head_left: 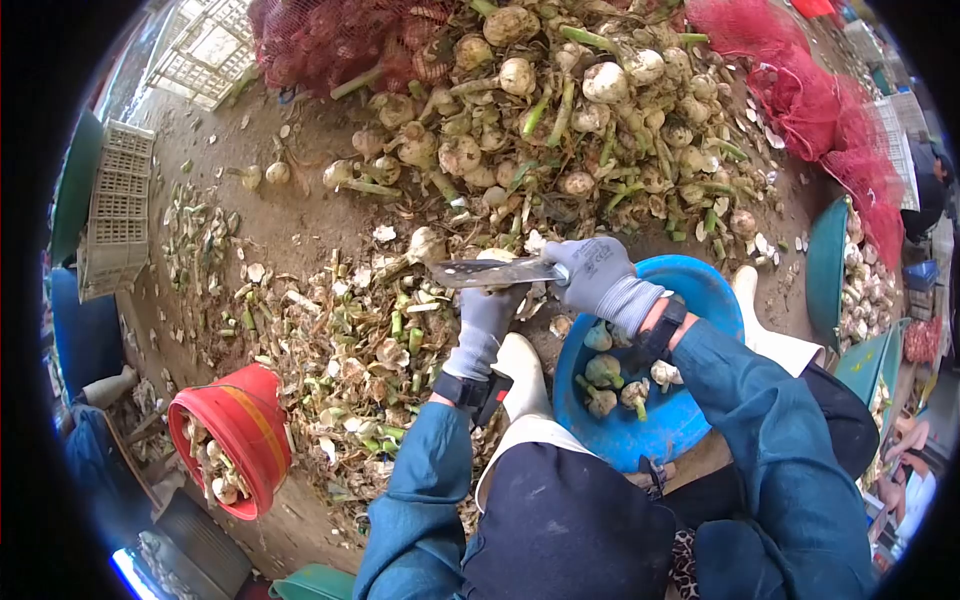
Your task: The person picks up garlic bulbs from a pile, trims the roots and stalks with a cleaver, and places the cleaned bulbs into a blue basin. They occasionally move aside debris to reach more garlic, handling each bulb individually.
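Observation:
My right hand [597,275], in a grey glove, grips the handle of a wide-bladed knife [490,272]. The blade points left and lies across the top of my left hand [487,312]. That hand, also gloved in grey, is closed around a garlic bulb [495,256], mostly hidden by the blade. Just left of it is another garlic bulb [425,245] with its stem. Under my right forearm sits a blue basin [655,435] holding several trimmed bulbs [603,370].
A large heap of garlic [590,130] with stems lies ahead. Cut stems and husks [350,350] cover the ground at left. A tilted red bucket [240,430] holds pieces. Red mesh sacks [790,100], a white crate [118,205] and a green basin [826,265] stand around.

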Demonstrator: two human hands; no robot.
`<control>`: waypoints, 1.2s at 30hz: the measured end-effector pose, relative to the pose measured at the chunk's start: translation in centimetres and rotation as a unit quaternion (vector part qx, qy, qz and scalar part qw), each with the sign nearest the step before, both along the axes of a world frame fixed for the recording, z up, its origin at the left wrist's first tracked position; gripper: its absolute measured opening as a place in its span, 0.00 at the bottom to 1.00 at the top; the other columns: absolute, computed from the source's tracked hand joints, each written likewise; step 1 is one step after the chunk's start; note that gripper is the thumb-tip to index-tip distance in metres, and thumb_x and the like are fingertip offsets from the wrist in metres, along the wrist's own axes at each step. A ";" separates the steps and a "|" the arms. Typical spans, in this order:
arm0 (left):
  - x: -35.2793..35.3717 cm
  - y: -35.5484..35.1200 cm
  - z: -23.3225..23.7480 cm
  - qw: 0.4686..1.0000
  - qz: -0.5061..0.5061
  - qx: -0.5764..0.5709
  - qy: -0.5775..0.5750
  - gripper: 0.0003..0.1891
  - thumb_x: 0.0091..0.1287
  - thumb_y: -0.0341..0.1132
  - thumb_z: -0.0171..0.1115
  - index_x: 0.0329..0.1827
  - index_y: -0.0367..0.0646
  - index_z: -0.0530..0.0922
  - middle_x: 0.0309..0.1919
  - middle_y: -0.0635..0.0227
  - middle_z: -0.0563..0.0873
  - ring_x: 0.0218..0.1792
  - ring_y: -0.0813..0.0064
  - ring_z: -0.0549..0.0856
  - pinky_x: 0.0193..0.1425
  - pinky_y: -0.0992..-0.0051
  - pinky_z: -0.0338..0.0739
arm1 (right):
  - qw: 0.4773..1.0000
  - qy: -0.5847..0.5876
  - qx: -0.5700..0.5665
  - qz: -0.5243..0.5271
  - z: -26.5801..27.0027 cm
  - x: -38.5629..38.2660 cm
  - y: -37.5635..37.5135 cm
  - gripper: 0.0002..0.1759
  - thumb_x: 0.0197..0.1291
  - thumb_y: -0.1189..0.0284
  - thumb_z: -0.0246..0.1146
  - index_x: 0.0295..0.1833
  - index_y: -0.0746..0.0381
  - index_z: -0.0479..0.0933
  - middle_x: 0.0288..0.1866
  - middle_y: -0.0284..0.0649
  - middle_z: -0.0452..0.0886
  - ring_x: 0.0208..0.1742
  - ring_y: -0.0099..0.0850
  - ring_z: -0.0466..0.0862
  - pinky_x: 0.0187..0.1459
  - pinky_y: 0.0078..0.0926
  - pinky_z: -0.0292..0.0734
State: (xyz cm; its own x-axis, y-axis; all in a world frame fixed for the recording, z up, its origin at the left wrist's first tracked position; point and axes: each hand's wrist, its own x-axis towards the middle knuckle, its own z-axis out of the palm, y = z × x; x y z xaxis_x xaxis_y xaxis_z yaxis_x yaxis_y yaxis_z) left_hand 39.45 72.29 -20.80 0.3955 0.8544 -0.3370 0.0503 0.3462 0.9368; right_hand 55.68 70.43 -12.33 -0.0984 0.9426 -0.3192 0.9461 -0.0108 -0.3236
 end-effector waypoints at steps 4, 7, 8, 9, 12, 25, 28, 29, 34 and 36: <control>-0.1 0.1 5.9 0.937 -0.011 0.319 0.143 0.08 0.49 0.30 0.64 0.31 0.39 0.77 0.25 0.66 0.81 0.29 0.76 0.81 0.36 0.75 0.76 | 0.964 -0.076 -0.178 -0.183 -1.3 4.4 -0.1 0.12 0.47 0.66 0.56 0.39 0.53 0.75 0.35 0.40 0.79 0.35 0.35 0.80 0.39 0.29 0.74; 0.6 0.0 6.0 0.993 -0.079 0.088 0.004 0.21 0.47 0.31 0.64 0.46 0.41 0.71 0.36 0.62 0.78 0.37 0.70 0.79 0.43 0.74 0.74 | 0.897 0.161 -0.198 -0.360 -1.2 5.0 -0.9 0.15 0.48 0.62 0.60 0.40 0.56 0.75 0.33 0.38 0.80 0.32 0.28 0.80 0.35 0.22 0.74; 1.6 1.0 7.9 0.958 -0.108 0.263 0.038 0.26 0.45 0.30 0.67 0.49 0.39 0.68 0.41 0.60 0.76 0.41 0.69 0.78 0.44 0.74 0.72 | 0.811 0.375 -0.190 -0.406 -1.1 4.5 -0.6 0.15 0.49 0.61 0.61 0.39 0.59 0.76 0.32 0.37 0.79 0.31 0.25 0.79 0.34 0.20 0.74; 2.0 1.9 7.7 0.930 -0.111 0.334 0.106 0.26 0.45 0.30 0.66 0.49 0.38 0.68 0.41 0.58 0.75 0.41 0.67 0.77 0.44 0.72 0.72 | 0.681 0.567 -0.175 -0.429 -0.5 3.5 -0.3 0.15 0.49 0.61 0.62 0.38 0.61 0.76 0.31 0.35 0.79 0.30 0.22 0.78 0.32 0.17 0.73; 1.6 2.1 4.6 0.926 0.064 0.289 0.233 0.27 0.52 0.33 0.62 0.56 0.44 0.64 0.45 0.64 0.74 0.43 0.69 0.74 0.44 0.74 0.74 | 0.605 0.673 -0.121 -0.407 -0.4 1.8 0.6 0.11 0.51 0.67 0.62 0.36 0.64 0.76 0.30 0.33 0.78 0.31 0.22 0.78 0.33 0.18 0.73; 1.5 0.2 4.8 0.980 -0.099 -0.154 -0.082 0.12 0.54 0.30 0.61 0.40 0.36 0.76 0.36 0.68 0.80 0.34 0.79 0.79 0.40 0.80 0.74 | 0.977 -0.058 -0.202 -0.033 0.3 6.2 2.1 0.15 0.45 0.64 0.55 0.41 0.53 0.77 0.38 0.41 0.79 0.42 0.40 0.77 0.45 0.33 0.71; 1.3 -1.0 8.1 0.937 -0.327 -0.029 -0.117 0.18 0.52 0.32 0.62 0.46 0.38 0.74 0.43 0.66 0.78 0.46 0.75 0.76 0.52 0.75 0.69 | 0.959 -0.131 -0.203 -0.150 -1.0 9.6 -0.1 0.14 0.46 0.67 0.53 0.40 0.52 0.77 0.38 0.42 0.79 0.44 0.38 0.77 0.44 0.34 0.70; 1.3 -0.6 9.1 0.945 -0.315 0.023 -0.089 0.19 0.51 0.31 0.63 0.48 0.38 0.74 0.43 0.64 0.78 0.48 0.73 0.75 0.53 0.74 0.68 | 0.958 -0.096 -0.187 -0.196 -0.2 9.7 -0.4 0.12 0.46 0.67 0.55 0.38 0.53 0.78 0.35 0.41 0.80 0.40 0.35 0.79 0.41 0.31 0.72; -3.1 6.5 2.8 0.735 -0.120 0.162 0.647 0.28 0.52 0.32 0.61 0.57 0.42 0.64 0.57 0.59 0.68 0.58 0.63 0.67 0.61 0.67 0.62 | 0.915 0.119 -0.227 -0.311 -0.9 9.3 -1.0 0.11 0.42 0.63 0.60 0.32 0.56 0.78 0.28 0.38 0.80 0.30 0.31 0.79 0.33 0.26 0.73; -5.0 8.5 0.5 0.717 -0.171 0.182 0.651 0.22 0.54 0.39 0.59 0.52 0.48 0.69 0.54 0.61 0.71 0.54 0.65 0.71 0.56 0.69 0.66 | 0.929 0.093 -0.247 -0.260 -0.2 6.5 0.2 0.14 0.42 0.62 0.60 0.35 0.56 0.77 0.29 0.38 0.80 0.32 0.32 0.80 0.36 0.28 0.73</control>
